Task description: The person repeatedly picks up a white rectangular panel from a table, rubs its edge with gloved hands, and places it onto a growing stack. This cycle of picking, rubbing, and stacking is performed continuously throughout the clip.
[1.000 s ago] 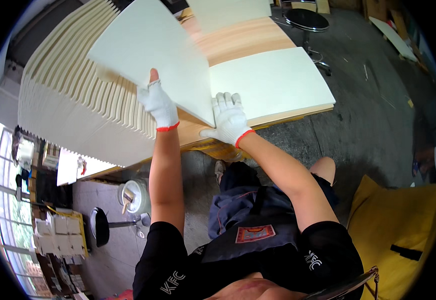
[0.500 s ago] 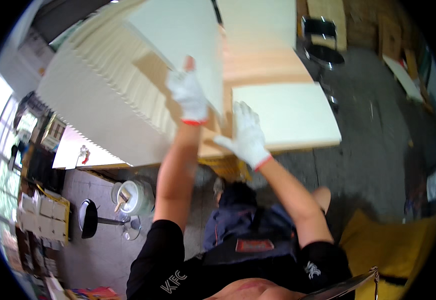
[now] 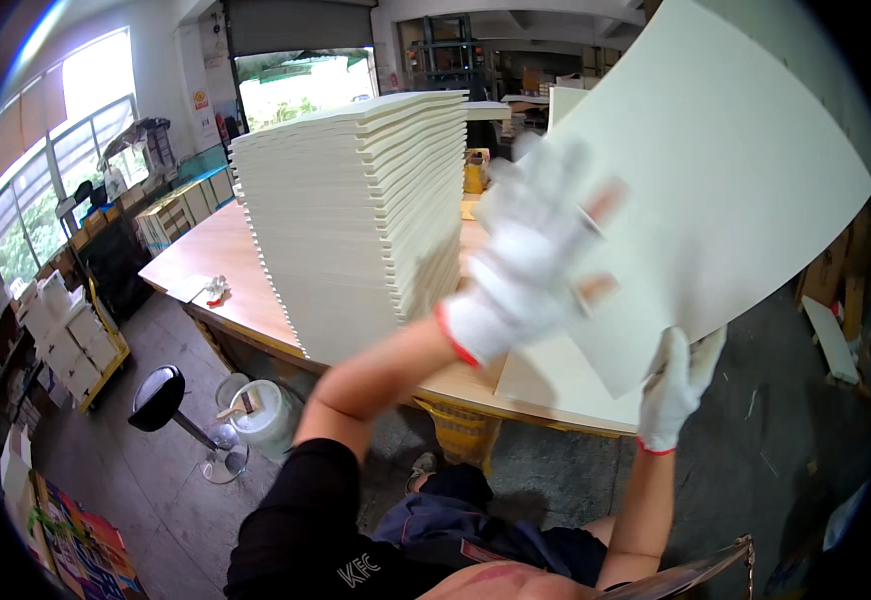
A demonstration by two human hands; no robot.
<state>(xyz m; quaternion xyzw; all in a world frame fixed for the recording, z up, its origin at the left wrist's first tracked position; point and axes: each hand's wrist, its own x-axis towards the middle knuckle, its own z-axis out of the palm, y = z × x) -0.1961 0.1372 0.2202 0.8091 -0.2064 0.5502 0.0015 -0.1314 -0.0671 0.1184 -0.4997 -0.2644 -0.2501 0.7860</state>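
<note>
A large white board (image 3: 726,170) stands raised and tilted over the right end of the table, its near edge curving in the view. My right hand (image 3: 674,390), in a white glove with a red cuff, grips its lower edge. My left hand (image 3: 531,250), gloved alike with some fingertips bare, is blurred by motion in front of the board's left side. Its fingers are spread and I see nothing in them. Under the raised board, another pale board (image 3: 566,385) lies on the table. A tall stack of white boards with notched-looking edges (image 3: 321,220) stands to the left.
The wooden table (image 3: 196,250) carries a crumpled glove with red trim (image 3: 218,288) at its left. On the floor are a white bucket with a brush (image 3: 268,420) and a black stool (image 3: 158,395). White boxes (image 3: 71,340) stand farther left; a plank (image 3: 829,338) lies at right.
The view has swung up. A white board now stands raised at the right, held by my right hand, which lay flat on a board before. My left hand has moved right across the stack.
</note>
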